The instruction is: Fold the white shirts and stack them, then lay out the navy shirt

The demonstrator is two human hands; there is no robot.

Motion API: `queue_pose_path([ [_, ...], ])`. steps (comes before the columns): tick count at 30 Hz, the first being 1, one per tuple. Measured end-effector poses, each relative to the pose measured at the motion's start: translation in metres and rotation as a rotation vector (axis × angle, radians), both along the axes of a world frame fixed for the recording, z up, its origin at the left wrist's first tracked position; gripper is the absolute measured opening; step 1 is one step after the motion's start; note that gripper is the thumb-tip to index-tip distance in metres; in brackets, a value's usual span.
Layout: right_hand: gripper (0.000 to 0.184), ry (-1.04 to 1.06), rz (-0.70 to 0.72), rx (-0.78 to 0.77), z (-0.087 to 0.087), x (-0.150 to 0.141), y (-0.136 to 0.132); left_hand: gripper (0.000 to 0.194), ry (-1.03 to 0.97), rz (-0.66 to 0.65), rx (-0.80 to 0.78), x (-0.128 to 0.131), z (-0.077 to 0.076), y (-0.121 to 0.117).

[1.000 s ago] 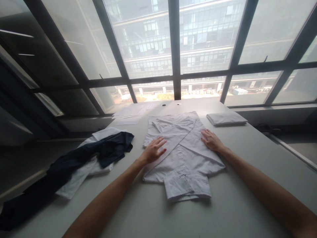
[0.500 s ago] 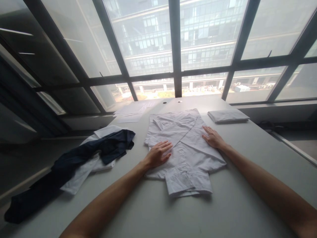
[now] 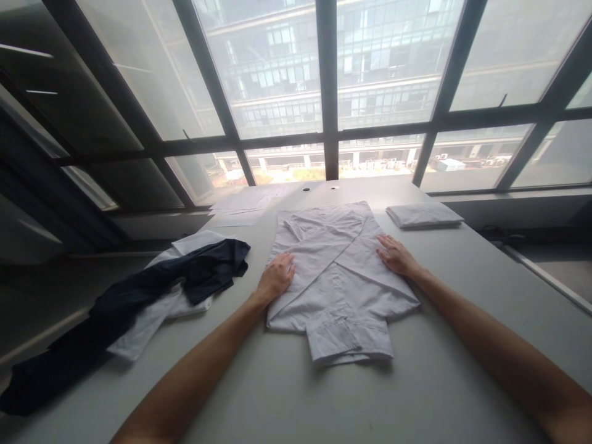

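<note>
We observe a white shirt (image 3: 340, 271) lying flat at the centre of the pale grey worktop (image 3: 287, 394). Its long axis runs from us toward the window, collar end (image 3: 351, 344) nearest us and hem toward the glass. The sleeves are folded across the body, forming diagonal overlaps. The fabric is a thin woven cloth, matte and lightly creased; the outline is roughly rectangular, with the collar projecting at the near edge.

Our left hand (image 3: 276, 276) rests palm down on the shirt's left edge, fingers loosely together and slightly curled over the fold. Our right hand (image 3: 394, 255) lies flat on the right side, fingers spread. Neither hand pinches the cloth.

To the left lies a crumpled dark navy garment (image 3: 139, 296) over another white garment (image 3: 185, 246). A neatly folded white cloth (image 3: 423, 215) sits at the far right, well apart from the shirt. Paper sheets (image 3: 245, 208) lie near the window.
</note>
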State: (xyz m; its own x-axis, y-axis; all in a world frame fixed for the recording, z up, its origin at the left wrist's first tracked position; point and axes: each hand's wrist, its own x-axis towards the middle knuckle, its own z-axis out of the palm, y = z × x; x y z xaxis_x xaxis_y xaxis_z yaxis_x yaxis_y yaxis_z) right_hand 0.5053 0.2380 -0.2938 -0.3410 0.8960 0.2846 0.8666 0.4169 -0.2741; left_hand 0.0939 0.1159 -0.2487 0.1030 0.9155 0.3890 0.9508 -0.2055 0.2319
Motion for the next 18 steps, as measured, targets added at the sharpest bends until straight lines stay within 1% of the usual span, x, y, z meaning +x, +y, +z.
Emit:
queue_pose_path([
  [2, 0.059, 0.024, 0.010, 0.000, 0.001, 0.000, 0.000, 0.041, 0.029, -0.020, -0.025, -0.004, -0.005, 0.002],
  [5, 0.057, 0.116, 0.030, 0.030, 0.005, 0.001, -0.001, 0.048, 0.017, -0.043, 0.018, -0.007, -0.008, 0.004],
  [8, 0.057, 0.230, 0.089, 0.084, 0.013, 0.004, -0.007, 0.050, 0.019, -0.052, 0.064, -0.004, -0.005, 0.003],
  [10, 0.057, 0.253, 0.176, 0.091, 0.019, 0.004, -0.013, 0.048, 0.039, -0.067, 0.079, -0.001, -0.001, 0.001],
  [12, 0.056, 0.223, 0.278, 0.073, 0.023, 0.003, -0.020, 0.050, 0.071, -0.123, 0.081, 0.004, 0.002, -0.002],
  [14, 0.055, 0.165, 0.353, 0.042, 0.024, 0.000, -0.025, 0.054, 0.110, -0.215, 0.058, 0.007, 0.003, -0.005],
  [16, 0.056, 0.103, 0.382, -0.003, 0.023, -0.003, -0.028, 0.055, 0.152, -0.322, -0.014, 0.009, 0.001, -0.006],
  [18, 0.057, 0.047, 0.388, -0.045, 0.021, -0.006, -0.029, 0.053, 0.181, -0.388, -0.097, 0.009, -0.003, -0.006],
])
